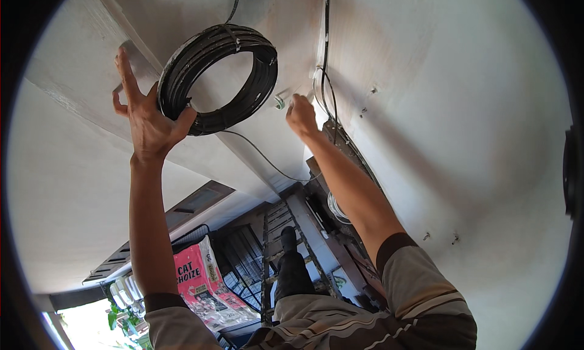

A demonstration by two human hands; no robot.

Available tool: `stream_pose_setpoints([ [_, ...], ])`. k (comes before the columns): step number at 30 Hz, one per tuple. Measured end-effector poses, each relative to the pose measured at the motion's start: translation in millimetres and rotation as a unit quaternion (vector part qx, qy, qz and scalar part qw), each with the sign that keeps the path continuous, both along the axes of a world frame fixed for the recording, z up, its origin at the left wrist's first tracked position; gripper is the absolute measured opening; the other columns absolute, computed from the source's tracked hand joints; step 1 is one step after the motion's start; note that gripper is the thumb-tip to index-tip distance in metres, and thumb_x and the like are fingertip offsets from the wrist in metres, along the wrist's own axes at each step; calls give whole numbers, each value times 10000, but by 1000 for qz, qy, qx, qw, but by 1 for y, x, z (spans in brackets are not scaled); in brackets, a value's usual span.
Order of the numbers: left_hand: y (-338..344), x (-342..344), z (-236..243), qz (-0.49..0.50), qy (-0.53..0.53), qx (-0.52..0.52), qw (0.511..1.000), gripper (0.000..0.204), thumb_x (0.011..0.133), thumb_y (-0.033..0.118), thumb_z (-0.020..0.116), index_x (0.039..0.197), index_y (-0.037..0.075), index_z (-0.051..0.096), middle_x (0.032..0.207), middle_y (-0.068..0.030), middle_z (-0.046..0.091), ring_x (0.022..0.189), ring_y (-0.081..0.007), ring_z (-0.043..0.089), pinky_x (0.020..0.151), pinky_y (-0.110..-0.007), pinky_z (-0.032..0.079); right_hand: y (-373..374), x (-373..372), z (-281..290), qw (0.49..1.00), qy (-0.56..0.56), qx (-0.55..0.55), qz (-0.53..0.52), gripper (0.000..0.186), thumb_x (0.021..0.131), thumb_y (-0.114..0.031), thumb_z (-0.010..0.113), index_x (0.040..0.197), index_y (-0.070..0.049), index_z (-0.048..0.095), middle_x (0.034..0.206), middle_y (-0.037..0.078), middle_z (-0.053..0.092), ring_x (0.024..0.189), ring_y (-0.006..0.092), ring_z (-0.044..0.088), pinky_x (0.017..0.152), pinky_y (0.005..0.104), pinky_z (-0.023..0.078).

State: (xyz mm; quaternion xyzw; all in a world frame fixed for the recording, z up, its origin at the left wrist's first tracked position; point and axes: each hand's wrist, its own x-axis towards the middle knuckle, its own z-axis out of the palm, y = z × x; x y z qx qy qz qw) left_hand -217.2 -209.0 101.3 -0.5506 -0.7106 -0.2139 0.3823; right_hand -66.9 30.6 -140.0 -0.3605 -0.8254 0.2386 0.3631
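A large coil of black cable (243, 49) is at the upper middle against pale painted surfaces. My left hand (149, 115) grips its lower left side with the thumb and a finger, other fingers spread upward. A thin cable (261, 149) loops down from the coil. My right hand (302, 115) is raised right of the coil, fingers pinched; what they hold, if anything, is too small to make out. Just left of its fingertips sits a small pale green-and-white fitting (280, 101). Black cables (325, 39) run along the corner above it.
My leg is on a metal ladder (274, 225). Below are a pink printed sack (191, 259), a black metal grille (240, 259) and plants (125, 319). A white cable coil (334, 210) is partly behind my right arm. Small metal fixings (455, 237) stick out of the right wall.
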Motion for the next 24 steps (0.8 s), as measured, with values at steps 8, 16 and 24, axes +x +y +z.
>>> stream_pose_setpoints([
  [8, -3, -4, 0, -6, 5, 0, 1000, 552, 553, 396, 667, 981, 56, 744, 1573, -260, 69, 1454, -431, 98, 1011, -616, 163, -2, -16, 30, 986, 91, 141, 10, 145, 754, 59, 593, 865, -1, 521, 825, 182, 573, 741, 400, 549, 704, 486, 443],
  [16, 3, 3, 2, -9, -5, 7, 1000, 536, 536, 373, 669, 959, 53, 746, 1575, -262, 47, 1455, -435, 84, 1010, -630, 156, -21, -3, -18, 997, 21, 74, 6, 124, 792, 16, 576, 899, -14, 521, 870, 204, 574, 754, 424, 547, 696, 505, 441],
  [24, -2, 3, 1, -5, -15, 5, 1000, 492, 510, 332, 669, 906, 50, 746, 1578, -256, 51, 1453, -452, 92, 1001, -665, 144, 13, -20, 44, 997, 50, 54, 23, 110, 836, -5, 529, 940, 24, 549, 978, 238, 573, 824, 427, 566, 774, 502, 444],
])
